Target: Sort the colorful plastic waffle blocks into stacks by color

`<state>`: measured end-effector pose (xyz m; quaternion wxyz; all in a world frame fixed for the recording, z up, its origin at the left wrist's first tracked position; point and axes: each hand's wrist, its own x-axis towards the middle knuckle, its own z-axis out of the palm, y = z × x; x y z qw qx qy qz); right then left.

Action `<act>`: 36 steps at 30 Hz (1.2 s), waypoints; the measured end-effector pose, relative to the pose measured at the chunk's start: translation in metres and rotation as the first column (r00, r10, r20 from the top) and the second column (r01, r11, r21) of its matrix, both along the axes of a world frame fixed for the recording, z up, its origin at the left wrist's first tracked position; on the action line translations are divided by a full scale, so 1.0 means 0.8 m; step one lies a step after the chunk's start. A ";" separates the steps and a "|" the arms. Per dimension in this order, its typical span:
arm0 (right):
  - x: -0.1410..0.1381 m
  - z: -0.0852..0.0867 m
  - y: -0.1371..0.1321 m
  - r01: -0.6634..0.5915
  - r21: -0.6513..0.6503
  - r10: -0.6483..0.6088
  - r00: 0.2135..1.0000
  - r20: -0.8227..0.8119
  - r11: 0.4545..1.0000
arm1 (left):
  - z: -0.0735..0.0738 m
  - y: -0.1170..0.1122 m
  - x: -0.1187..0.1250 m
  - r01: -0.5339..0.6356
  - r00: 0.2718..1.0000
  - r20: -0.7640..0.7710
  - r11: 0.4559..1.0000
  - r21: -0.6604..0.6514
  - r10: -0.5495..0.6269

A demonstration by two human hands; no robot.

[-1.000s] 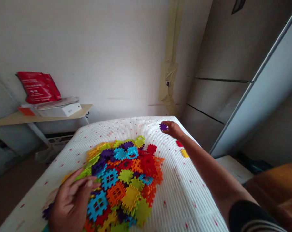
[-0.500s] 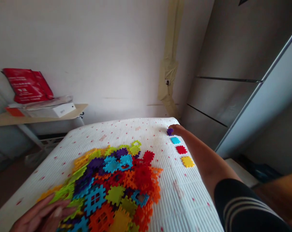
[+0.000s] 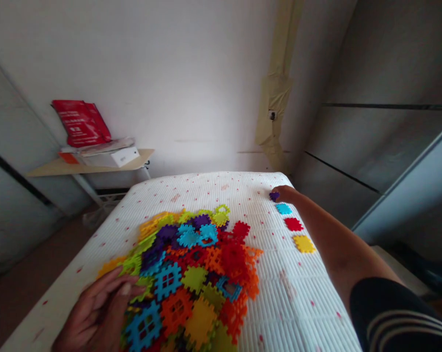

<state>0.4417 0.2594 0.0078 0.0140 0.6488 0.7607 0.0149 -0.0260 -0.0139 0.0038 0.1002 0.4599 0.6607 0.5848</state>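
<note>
Watching remotely, I see the purple toothed tile (image 3: 274, 196) at the fingertips of my right grip (image 3: 284, 194), which is closed on it, toward the far right corner of the white ribbed cover (image 3: 270, 308). Nearer, blue (image 3: 284, 209), red (image 3: 293, 224) and yellow (image 3: 304, 243) tiles make one line. My left grip (image 3: 99, 304) is half curled at the tile heap (image 3: 194, 279); whether it holds anything, I cannot tell.
</note>
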 end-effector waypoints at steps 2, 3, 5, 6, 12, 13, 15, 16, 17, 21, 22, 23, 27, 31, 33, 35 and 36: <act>0.000 -0.003 0.001 -0.015 0.014 0.015 1.000 -0.008 1.000 | 0.010 -0.005 0.010 0.038 0.997 0.066 0.999 0.004 -0.038; 0.001 -0.004 0.002 -0.026 0.024 0.026 1.000 -0.013 0.999 | 0.012 -0.007 0.012 0.049 0.997 0.067 0.999 -0.001 -0.048; 0.005 -0.005 0.004 -0.055 0.057 0.057 0.998 -0.027 0.997 | 0.015 -0.009 0.008 0.042 0.999 -0.008 0.999 -0.015 -0.042; 0.007 -0.006 0.004 -0.072 0.086 0.076 0.997 -0.035 0.994 | 0.017 -0.009 0.002 0.030 0.997 -0.065 0.999 -0.021 -0.032; 0.008 -0.004 -0.013 -0.235 0.408 0.284 0.957 -0.062 0.882 | 0.053 0.013 -0.054 0.048 0.914 -0.392 0.989 -0.142 -0.101; 0.001 -0.004 -0.025 -0.300 0.454 0.364 0.930 -0.057 0.839 | 0.058 0.020 -0.065 0.056 0.895 -0.427 0.982 -0.180 -0.129; -0.020 -0.007 -0.062 -0.430 0.505 0.520 0.853 -0.043 0.748 | 0.063 0.035 -0.088 0.058 0.867 -0.466 0.965 -0.256 -0.176; -0.033 -0.011 -0.086 -0.476 0.521 0.577 0.816 -0.039 0.708 | 0.063 0.041 -0.100 0.048 0.865 -0.466 0.955 -0.293 -0.186; -0.046 -0.015 -0.111 -0.505 0.532 0.613 0.789 -0.035 0.680 | 0.061 0.046 -0.110 0.041 0.869 -0.453 0.943 -0.332 -0.198; -0.086 -0.042 -0.205 -0.541 0.467 0.627 0.778 -0.037 0.699 | 0.044 0.053 -0.139 0.085 0.903 -0.341 0.889 -0.451 -0.260; -0.092 -0.049 -0.221 -0.538 0.454 0.621 0.783 -0.044 0.710 | 0.040 0.052 -0.142 0.121 0.905 -0.313 0.878 -0.463 -0.289; -0.095 -0.056 -0.232 -0.533 0.444 0.615 0.787 -0.051 0.720 | 0.035 0.050 -0.143 0.164 0.900 -0.290 0.870 -0.466 -0.325; -0.099 -0.070 -0.251 -0.503 0.434 0.583 0.810 -0.067 0.748 | 0.019 0.048 -0.135 0.298 0.858 -0.282 0.863 -0.409 -0.429; -0.101 -0.077 -0.251 -0.451 0.486 0.549 0.833 -0.072 0.748 | 0.007 0.052 -0.122 0.348 0.832 -0.269 0.834 -0.428 -0.485; -0.102 -0.081 -0.250 -0.440 0.503 0.549 0.832 -0.084 0.744 | 0.004 0.051 -0.119 0.371 0.825 -0.247 0.816 -0.444 -0.509; -0.103 -0.083 -0.250 -0.436 0.512 0.556 0.825 -0.102 0.740 | 0.005 0.047 -0.118 0.396 0.816 -0.227 0.800 -0.450 -0.532; -0.103 -0.084 -0.250 -0.435 0.519 0.562 0.820 -0.110 0.736 | 0.006 0.045 -0.118 0.410 0.812 -0.215 0.792 -0.452 -0.543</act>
